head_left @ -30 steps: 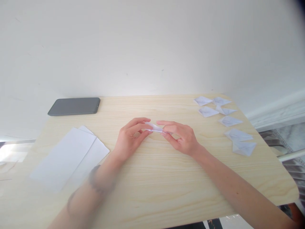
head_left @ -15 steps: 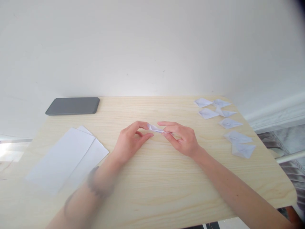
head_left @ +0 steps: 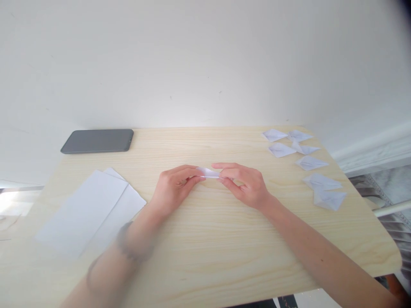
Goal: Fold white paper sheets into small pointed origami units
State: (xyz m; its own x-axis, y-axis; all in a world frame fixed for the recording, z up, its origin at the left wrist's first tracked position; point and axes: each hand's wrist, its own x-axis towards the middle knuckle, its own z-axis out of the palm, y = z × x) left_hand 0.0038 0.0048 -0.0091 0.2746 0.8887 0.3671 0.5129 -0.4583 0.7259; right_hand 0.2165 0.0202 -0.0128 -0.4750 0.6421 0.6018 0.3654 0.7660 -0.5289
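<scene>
A small folded piece of white paper (head_left: pixel 209 173) spans the gap between my two hands, over the middle of the wooden table. My left hand (head_left: pixel 176 186) pinches its left end between thumb and fingers. At the other end, the thumb and fingers of my right hand (head_left: pixel 245 184) grip it, with the index finger stretched out above. Both tips of the folded paper are partly hidden by my fingers. A dark bracelet (head_left: pixel 133 246) circles my left wrist.
Several folded white paper diamonds (head_left: pixel 311 163) lie along the right side of the table (head_left: pixel 205 256). Flat sheets of white paper (head_left: pixel 86 205) overlap at the left, near my left forearm. A dark phone (head_left: pixel 98 141) rests at the back left, by the wall (head_left: pixel 199 64).
My left thumb and fingers have closed on the left end of the folded paper, which now looks straighter and flatter. My right hand keeps its grip, nearly unmoved.
</scene>
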